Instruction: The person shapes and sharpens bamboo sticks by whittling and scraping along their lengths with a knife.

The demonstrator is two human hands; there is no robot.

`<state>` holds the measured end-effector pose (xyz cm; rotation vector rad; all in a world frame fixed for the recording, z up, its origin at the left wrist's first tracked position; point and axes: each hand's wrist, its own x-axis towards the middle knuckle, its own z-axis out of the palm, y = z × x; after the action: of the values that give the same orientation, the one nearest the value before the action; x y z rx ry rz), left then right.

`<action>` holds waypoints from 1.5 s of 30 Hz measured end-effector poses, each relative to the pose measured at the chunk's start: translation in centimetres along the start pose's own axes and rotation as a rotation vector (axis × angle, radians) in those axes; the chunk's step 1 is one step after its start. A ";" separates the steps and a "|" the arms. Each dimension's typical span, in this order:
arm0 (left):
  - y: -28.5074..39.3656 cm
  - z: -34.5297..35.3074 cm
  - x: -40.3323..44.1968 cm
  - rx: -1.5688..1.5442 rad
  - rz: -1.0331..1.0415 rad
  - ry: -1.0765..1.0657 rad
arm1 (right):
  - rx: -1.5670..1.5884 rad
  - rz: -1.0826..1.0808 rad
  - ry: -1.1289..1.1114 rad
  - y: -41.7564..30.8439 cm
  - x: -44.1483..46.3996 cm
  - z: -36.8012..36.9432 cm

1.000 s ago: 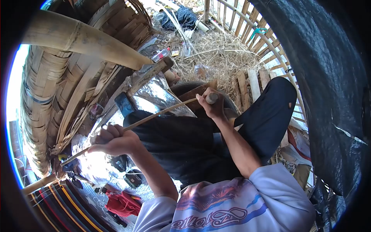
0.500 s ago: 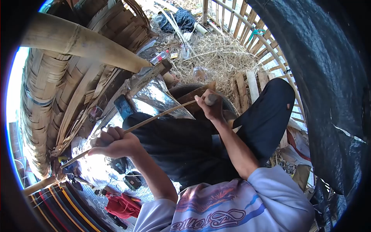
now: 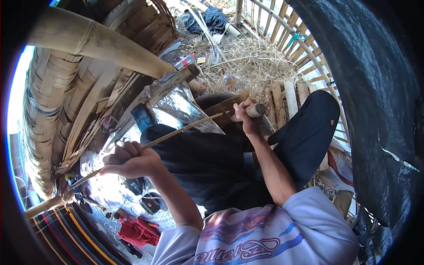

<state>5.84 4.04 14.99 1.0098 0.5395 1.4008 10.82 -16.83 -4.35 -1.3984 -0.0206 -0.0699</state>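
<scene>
My left hand [image 3: 130,161] is closed round a long thin bamboo strip [image 3: 183,129], with the strip's lower end sticking out at the left. The strip slants up to the right, and its far end lies close to my right hand [image 3: 248,115]. That hand is wrapped round a tool handle with a round wooden butt [image 3: 256,110]. Whether a blade is on the handle cannot be made out. A flat brown wooden piece [image 3: 226,105] sits just behind the strip's far end, over a dark round container [image 3: 212,99].
A thick bamboo pole [image 3: 110,48] crosses the upper left beside woven bamboo panels [image 3: 48,119]. A phone [image 3: 141,118] lies left of my knee. Straw [image 3: 256,62] covers the ground ahead. Black sheeting [image 3: 366,88] hangs at the right, and red cloth [image 3: 138,232] lies lower left.
My right hand has moved slightly to the right and turned, so the strip's far end now shows apart from its fingers. My left hand has barely moved.
</scene>
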 end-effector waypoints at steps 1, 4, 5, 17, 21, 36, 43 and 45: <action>0.2 -0.4 0.0 -0.026 -0.002 -0.014 | 0.074 -0.007 0.038 0.3 -0.4 -0.1; 0.1 0.1 -0.2 -0.026 -0.007 0.005 | -0.107 -0.039 -0.014 0.4 0.3 -0.4; 0.2 -0.1 -0.1 -0.001 0.001 0.001 | -0.109 0.012 -0.024 0.3 0.2 -0.2; 0.3 -0.5 0.3 -0.258 -0.066 -0.171 | 0.329 0.175 0.357 -1.8 0.5 -0.9; 0.4 0.7 -1.3 -0.180 -0.076 -0.046 | 0.424 0.109 0.295 -5.7 -0.1 -1.2; -0.1 1.1 -4.1 -0.197 0.008 -0.381 | 0.501 -0.231 -0.054 -18.6 -2.8 2.8; 0.1 1.9 -5.1 -0.187 0.038 -0.326 | 0.480 -0.198 -0.080 -15.7 -2.3 2.1; 0.1 2.5 -5.2 -0.176 0.065 -0.339 | 0.581 -0.158 -0.051 -15.9 -2.4 2.7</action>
<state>7.07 -1.59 15.02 1.0993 0.1324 1.2730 7.47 -16.76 11.60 -0.8149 -0.1808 -0.1472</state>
